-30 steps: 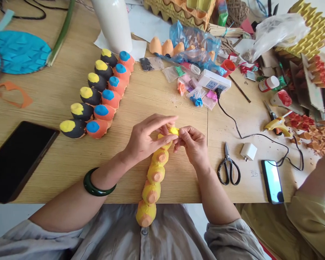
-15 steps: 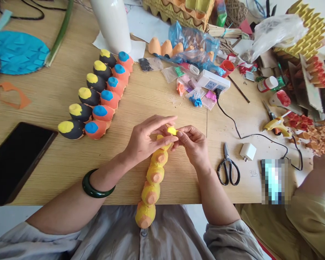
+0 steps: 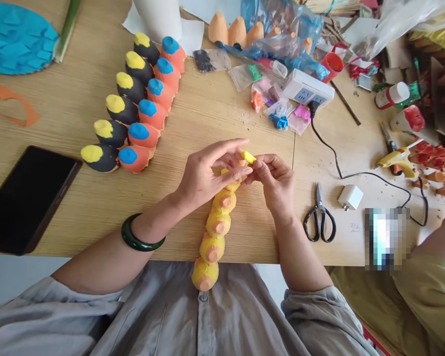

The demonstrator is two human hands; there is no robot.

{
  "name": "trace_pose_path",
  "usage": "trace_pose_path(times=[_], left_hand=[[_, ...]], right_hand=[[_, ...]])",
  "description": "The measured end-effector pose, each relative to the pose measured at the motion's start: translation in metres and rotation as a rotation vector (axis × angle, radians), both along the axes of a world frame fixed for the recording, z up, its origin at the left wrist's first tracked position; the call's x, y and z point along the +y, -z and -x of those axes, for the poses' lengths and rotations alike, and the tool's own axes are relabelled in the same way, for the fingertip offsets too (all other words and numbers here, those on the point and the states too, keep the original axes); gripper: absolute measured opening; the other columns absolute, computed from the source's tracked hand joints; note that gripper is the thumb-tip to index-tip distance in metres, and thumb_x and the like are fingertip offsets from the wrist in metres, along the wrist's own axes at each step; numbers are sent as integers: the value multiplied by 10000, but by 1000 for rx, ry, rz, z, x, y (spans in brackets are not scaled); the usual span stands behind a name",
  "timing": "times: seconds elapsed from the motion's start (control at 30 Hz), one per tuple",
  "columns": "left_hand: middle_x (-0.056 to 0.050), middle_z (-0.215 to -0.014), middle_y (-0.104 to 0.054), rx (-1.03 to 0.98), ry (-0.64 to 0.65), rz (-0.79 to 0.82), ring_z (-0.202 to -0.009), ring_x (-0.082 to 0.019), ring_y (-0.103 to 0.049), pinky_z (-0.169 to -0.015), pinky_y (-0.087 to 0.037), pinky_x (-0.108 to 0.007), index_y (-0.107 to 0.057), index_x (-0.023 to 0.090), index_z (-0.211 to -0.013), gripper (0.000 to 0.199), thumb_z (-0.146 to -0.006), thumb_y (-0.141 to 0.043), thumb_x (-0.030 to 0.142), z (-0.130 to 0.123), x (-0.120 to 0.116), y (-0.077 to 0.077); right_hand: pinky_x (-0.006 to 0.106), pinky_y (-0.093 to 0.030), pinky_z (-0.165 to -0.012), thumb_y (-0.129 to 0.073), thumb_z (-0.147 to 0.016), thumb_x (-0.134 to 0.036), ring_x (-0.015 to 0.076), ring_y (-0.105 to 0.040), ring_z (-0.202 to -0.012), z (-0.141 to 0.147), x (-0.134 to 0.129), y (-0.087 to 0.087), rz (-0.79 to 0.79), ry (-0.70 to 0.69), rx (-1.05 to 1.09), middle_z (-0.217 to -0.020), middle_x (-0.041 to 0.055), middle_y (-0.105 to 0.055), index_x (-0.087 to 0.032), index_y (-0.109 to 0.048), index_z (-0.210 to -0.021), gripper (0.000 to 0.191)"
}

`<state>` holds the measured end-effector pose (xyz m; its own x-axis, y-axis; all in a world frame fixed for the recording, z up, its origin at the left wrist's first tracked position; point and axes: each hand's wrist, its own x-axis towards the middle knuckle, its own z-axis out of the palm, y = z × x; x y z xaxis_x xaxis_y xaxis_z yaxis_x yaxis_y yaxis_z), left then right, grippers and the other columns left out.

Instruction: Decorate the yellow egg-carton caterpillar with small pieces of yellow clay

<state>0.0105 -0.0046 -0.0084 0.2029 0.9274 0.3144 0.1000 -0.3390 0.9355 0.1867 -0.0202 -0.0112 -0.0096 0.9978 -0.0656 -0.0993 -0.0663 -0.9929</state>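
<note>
Right hand [image 3: 276,182] pinches a small yellow clay bit [image 3: 248,157] in its fingertips, grip nearly closed. Left hand [image 3: 203,178], jade bangle [image 3: 143,233] on the wrist, curls partly open around the top end of a yellow egg-carton strip [image 3: 213,237]. Strip lies on the table [image 3: 59,123], running toward the torso. Painted egg-carton strips [image 3: 133,104] sit to the left, scissors [image 3: 319,217] to the right.

Yellow modelling clay [image 3: 248,157] now slimmer and longer than before
</note>
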Motion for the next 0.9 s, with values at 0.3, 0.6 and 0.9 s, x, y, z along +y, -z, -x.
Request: trace_pose_path(times=[0.3,0.6,0.9], left_hand=[[-73,-1258,-720,292,200,-6,-774,-166,-712,-669,-599,-284,-614,292,-1468,794,-736,-914,357,27,19,2],[-79,-1211,-735,340,-3,-107,-983,-187,-710,-774,-607,-278,-653,208,-1396,505,-895,-671,145,18,22,19],[-92,-1203,-731,242,-154,-66,-773,-121,-682,-732,-612,-257,-705,198,-1304,369,-940,-692,264,9,13,19]], right_hand=[[234,-551,-456,-762,-844,-644,119,-657,-465,-7,6,1,276,-147,52,-656,-17,-713,-208,-599,-844,466],[322,-656,-773,-748,-881,-585,172,-766,-839,-3,7,6,171,-37,141,-885,20,-762,-228,-634,-926,378],[282,-664,-684,-875,-791,-474,122,-697,-706,-1,5,6,74,26,160,-827,-22,-736,-230,-690,-1021,382]])
